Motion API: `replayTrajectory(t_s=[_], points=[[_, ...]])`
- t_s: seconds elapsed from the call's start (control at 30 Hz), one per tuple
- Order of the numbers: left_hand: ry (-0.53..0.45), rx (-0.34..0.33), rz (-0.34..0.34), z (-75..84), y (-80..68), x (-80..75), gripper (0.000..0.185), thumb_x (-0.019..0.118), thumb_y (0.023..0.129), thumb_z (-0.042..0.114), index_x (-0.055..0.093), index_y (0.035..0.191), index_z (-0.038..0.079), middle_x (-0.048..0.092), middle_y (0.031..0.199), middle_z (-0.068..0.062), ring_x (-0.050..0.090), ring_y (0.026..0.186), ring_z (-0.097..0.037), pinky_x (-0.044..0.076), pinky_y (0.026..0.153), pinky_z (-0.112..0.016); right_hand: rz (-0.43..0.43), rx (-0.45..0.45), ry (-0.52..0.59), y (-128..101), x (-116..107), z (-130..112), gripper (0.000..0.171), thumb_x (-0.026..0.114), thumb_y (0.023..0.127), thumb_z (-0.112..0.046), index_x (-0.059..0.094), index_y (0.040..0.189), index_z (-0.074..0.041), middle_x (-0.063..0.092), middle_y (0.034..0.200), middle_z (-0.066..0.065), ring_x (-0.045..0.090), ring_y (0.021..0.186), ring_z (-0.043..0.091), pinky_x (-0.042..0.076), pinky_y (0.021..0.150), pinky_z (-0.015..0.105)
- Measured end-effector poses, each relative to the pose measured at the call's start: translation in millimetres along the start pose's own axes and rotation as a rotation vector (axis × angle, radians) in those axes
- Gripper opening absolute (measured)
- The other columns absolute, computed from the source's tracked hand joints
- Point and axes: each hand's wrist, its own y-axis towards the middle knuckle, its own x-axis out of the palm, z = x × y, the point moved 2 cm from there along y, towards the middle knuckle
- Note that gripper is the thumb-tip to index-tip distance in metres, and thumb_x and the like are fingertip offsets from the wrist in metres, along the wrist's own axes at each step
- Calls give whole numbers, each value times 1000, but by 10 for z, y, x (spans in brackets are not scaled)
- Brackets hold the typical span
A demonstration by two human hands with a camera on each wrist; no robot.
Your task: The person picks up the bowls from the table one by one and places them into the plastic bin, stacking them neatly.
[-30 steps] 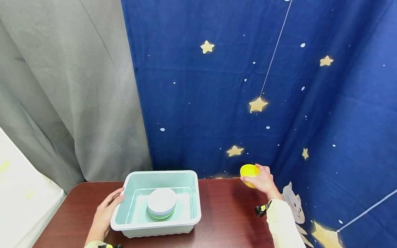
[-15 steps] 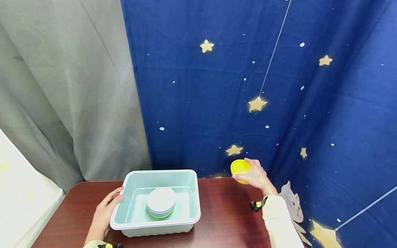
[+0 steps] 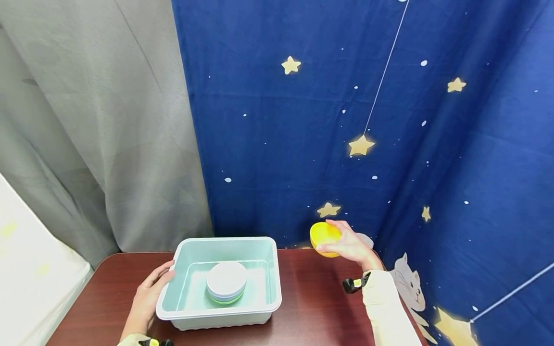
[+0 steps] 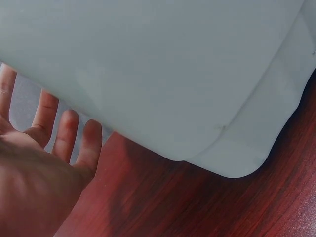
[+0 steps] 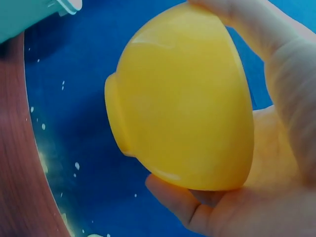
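My right hand point(image 3: 348, 244) holds a yellow bowl point(image 3: 324, 234) up near the back edge of the table, to the right of the basin. In the right wrist view thumb and fingers pinch the bowl point(image 5: 185, 98) across its rim and side, its foot facing left. At the left side of a pale green rectangular basin point(image 3: 216, 315), my left hand point(image 3: 147, 295) rests with its fingertips on the rim. Its fingers point(image 4: 64, 136) look loosely extended against the basin wall in the left wrist view. Inside the basin sits a round stack point(image 3: 226, 280), white on top with pale blue and green layers beneath.
A dark red-brown wooden table point(image 3: 311, 302) carries the basin. Behind it hang a grey curtain point(image 3: 108, 120) and a blue star-print curtain point(image 3: 281, 144). A white draped surface point(image 3: 34, 269) stands at the left.
My right hand has carried the yellow bowl leftward, towards the basin, and slightly up. The left hand, basin and stack have stayed in place.
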Motion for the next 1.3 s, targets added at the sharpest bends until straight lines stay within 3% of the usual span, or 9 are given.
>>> replayTrajectory(t_s=[0.17, 0.33, 0.67, 0.9, 1.3], points=[[35, -20, 6, 5, 7, -9, 69, 73, 87, 60, 54, 148, 33, 55, 109, 33, 60, 94, 13, 53, 81, -15, -30, -59, 2, 52, 20, -114, 98, 89, 73, -46, 43, 154, -16, 41, 153, 9, 52, 124, 29, 44, 109, 52], [25, -22, 4, 8, 5, -4, 69, 74, 87, 59, 54, 148, 33, 56, 106, 34, 61, 94, 12, 53, 81, -16, -89, -121, 12, 86, 32, -240, 94, 89, 74, -41, 45, 153, -14, 46, 149, 10, 54, 122, 28, 43, 107, 47], [10, -3, 9, 13, 8, 7, 62, 74, 89, 54, 57, 145, 35, 58, 102, 36, 61, 93, 11, 53, 81, -16, -182, -147, 37, 102, 146, -435, 90, 86, 77, -40, 45, 154, -18, 49, 144, 7, 52, 124, 26, 42, 108, 48], [38, -11, 10, 1, 3, -8, 67, 74, 88, 57, 54, 148, 33, 56, 105, 34, 61, 93, 11, 54, 80, -17, -290, -213, -30, 200, 175, -681, 91, 86, 74, -45, 46, 153, -20, 52, 140, 2, 54, 119, 21, 46, 103, 39], [61, -6, 9, 8, 10, -1, 71, 73, 88, 59, 52, 149, 31, 55, 107, 34, 60, 93, 13, 53, 80, -16, -399, -302, 28, 287, 370, -972, 89, 89, 73, -38, 50, 150, -20, 51, 142, -1, 57, 116, 19, 49, 100, 35]])
